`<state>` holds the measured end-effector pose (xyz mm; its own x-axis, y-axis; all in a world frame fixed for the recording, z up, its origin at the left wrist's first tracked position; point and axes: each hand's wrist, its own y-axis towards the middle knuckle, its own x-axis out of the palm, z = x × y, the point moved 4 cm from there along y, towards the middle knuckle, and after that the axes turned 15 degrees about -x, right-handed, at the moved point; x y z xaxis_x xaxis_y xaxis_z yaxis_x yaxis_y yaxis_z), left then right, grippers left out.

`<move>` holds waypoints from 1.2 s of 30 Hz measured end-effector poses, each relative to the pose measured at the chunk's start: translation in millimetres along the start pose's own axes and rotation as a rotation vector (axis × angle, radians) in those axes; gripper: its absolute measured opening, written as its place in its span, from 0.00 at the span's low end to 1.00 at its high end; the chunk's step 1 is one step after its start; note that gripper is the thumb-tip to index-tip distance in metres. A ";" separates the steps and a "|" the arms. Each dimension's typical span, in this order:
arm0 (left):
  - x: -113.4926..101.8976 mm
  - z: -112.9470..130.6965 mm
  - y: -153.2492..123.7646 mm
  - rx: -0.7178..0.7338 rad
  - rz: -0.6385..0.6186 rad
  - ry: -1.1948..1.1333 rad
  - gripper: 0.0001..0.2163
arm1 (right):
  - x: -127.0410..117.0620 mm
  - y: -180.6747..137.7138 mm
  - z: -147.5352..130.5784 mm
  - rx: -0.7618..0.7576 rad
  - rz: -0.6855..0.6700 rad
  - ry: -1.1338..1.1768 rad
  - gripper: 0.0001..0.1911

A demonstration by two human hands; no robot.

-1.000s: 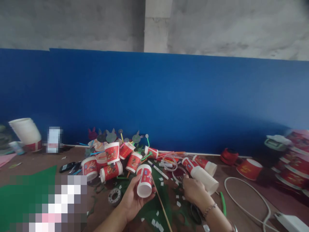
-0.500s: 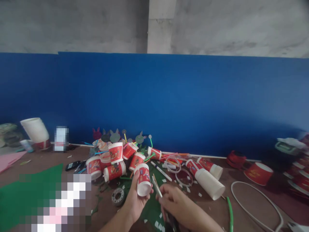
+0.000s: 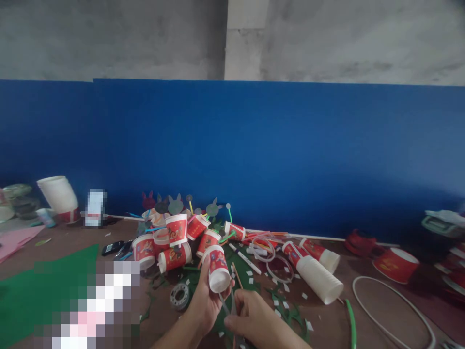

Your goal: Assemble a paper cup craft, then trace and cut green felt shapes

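My left hand (image 3: pixel 209 303) is wrapped round a red printed paper cup (image 3: pixel 218 264), tilted with its white end towards me. My right hand (image 3: pixel 250 312) grips a pair of scissors (image 3: pixel 233 299). Their blades stand apart just below the cup's near end; whether they touch it I cannot tell. Behind the right hand lies a thin wooden stick (image 3: pixel 237 275). A roll of tape (image 3: pixel 179 295) is on the table left of my left hand. Past the held cup, several red paper cups (image 3: pixel 174 257) lie in a heap.
A white marker (image 3: pixel 245 259) and stacked cups (image 3: pixel 319 280) lie to the right, with small white scraps around. A white hoop (image 3: pixel 395 303) and green tube (image 3: pixel 350 322) are further right. Green sheet (image 3: pixel 51 281) covers the left. A blue panel (image 3: pixel 254 155) stands behind.
The scissors have swung down and left, from beside the cup to below its near end, and their blades now stand apart. The cup is tilted a little more.
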<state>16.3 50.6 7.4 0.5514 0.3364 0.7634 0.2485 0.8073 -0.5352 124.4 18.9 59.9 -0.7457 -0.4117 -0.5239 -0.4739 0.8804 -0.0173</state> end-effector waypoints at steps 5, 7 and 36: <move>-3.8 -4.2 2.5 -0.021 -0.006 0.055 0.18 | -3.0 2.0 -3.0 -0.051 0.031 0.085 0.02; -3.1 -4.3 0.5 -0.011 0.006 0.059 0.18 | -2.7 3.4 -2.8 -0.080 0.035 0.119 0.02; 3.6 -4.7 -1.0 0.023 -0.107 0.081 0.16 | -2.3 0.3 4.4 -0.086 0.187 -0.246 0.08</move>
<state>21.8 48.7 9.0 0.5853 0.2086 0.7836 0.2912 0.8478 -0.4432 128.1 21.1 57.4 -0.6933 -0.1660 -0.7013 -0.3846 0.9082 0.1652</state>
